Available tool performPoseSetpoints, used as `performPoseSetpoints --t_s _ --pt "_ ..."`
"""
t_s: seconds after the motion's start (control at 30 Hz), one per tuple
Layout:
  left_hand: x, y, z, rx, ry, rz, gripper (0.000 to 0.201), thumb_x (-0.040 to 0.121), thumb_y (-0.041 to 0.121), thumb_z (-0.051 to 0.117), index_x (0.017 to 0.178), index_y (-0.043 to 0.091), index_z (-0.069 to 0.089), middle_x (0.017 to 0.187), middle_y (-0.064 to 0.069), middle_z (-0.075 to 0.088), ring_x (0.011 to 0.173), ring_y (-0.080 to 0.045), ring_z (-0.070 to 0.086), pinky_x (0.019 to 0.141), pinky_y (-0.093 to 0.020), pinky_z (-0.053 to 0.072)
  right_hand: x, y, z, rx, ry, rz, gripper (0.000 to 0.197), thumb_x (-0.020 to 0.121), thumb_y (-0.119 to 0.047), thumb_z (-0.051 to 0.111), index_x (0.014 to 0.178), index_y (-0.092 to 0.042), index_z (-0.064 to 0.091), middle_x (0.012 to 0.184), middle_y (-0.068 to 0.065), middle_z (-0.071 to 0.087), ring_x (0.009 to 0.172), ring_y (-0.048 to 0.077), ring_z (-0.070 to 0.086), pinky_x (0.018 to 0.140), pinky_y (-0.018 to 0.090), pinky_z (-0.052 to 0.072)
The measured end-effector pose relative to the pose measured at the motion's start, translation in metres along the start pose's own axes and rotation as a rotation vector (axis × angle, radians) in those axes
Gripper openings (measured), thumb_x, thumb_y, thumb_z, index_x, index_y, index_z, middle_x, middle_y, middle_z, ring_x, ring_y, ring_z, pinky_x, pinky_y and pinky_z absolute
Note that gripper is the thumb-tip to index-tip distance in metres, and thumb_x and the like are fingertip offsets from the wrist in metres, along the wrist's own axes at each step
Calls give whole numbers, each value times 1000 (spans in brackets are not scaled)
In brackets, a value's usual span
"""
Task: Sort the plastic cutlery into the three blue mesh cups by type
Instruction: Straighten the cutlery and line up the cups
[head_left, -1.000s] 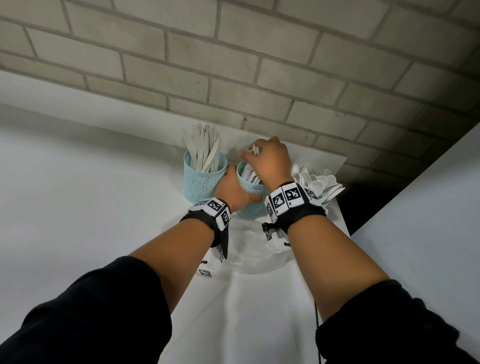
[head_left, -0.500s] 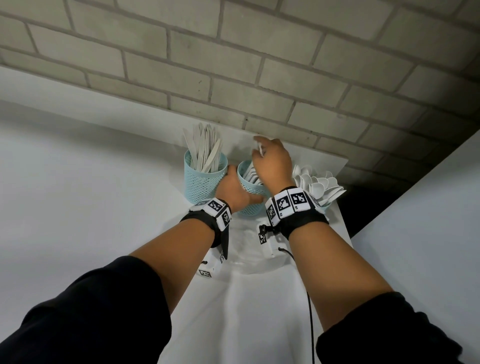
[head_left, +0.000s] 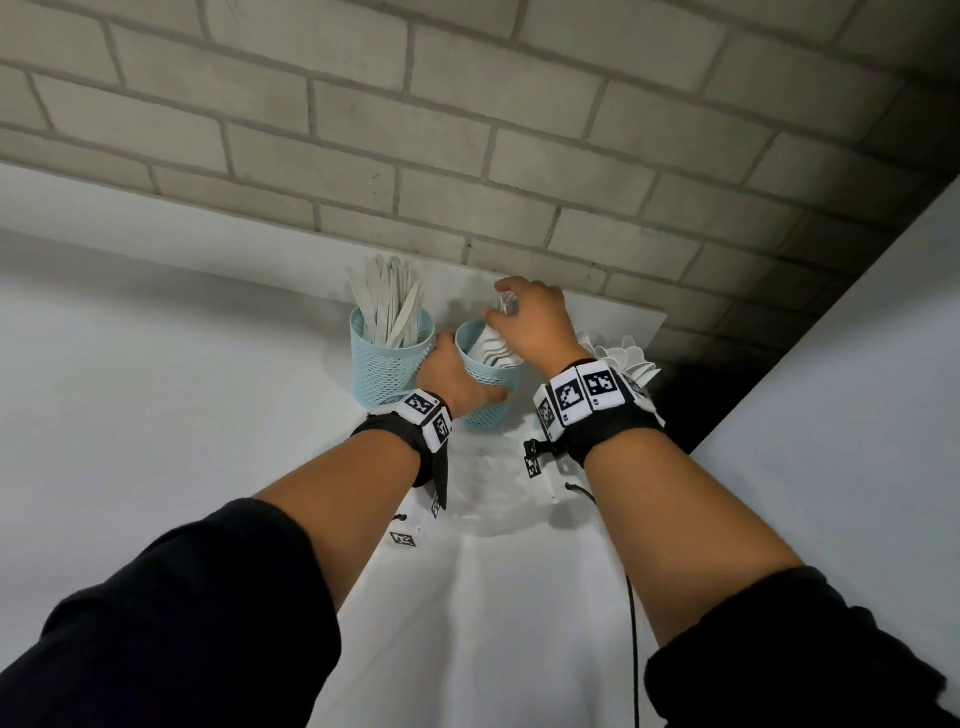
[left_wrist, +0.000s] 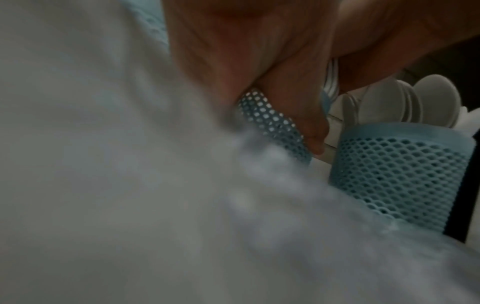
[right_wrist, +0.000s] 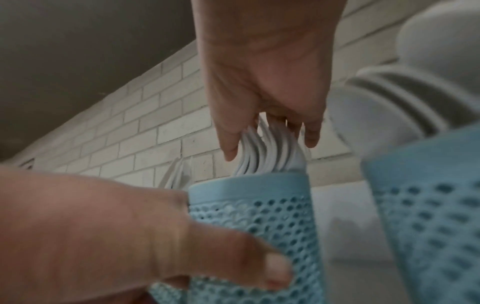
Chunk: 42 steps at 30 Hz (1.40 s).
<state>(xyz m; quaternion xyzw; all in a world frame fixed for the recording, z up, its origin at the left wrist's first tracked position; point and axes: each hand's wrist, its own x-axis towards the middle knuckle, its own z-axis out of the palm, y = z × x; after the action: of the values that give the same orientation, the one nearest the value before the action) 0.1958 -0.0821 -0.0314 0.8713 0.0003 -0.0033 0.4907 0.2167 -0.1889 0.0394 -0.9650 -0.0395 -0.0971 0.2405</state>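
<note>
— Forks (right_wrist: 270, 152) stand in the middle cup (head_left: 488, 384), between the knife cup (head_left: 389, 374) and the spoon cup (left_wrist: 400, 174).
— Hands?
— Left hand (head_left: 457, 382) grips the middle cup's side; right hand (head_left: 535, 322) pinches the fork tops above it.

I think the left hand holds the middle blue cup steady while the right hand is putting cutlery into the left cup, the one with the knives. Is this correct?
Not quite. The left hand does hold the middle cup, but the right hand is over that same cup, gripping its forks, not the left cup. The right wrist view shows this.
</note>
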Motion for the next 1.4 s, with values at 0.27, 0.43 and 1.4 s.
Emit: performPoseSetpoints --t_s 0.27,0.43,1.4 --pt "-17 13 -11 267 -92 34 80 73 44 75 136 10 40 127 -9 58 116 -26 55 99 -36 45 -18 4 -39 215 158 -38 61 82 -48 64 133 -20 48 138 8 47 133 26 35 107 34 32" --pt "-39 46 -32 581 -285 17 43 89 34 60 114 -1 57 98 -10 63 100 -26 61 84 -28 47 -25 25 -59 330 362 53 55 87 -45 57 134 -17 47 138 11 47 130 28 37 107 39 35" --pt "-21 56 85 -185 -196 61 107 56 28 87 141 9 26 136 -6 46 125 -21 45 108 -38 37 -42 79 -27 173 177 192 83 67 -45 76 138 -29 38 143 7 30 132 28 32 104 40 38"
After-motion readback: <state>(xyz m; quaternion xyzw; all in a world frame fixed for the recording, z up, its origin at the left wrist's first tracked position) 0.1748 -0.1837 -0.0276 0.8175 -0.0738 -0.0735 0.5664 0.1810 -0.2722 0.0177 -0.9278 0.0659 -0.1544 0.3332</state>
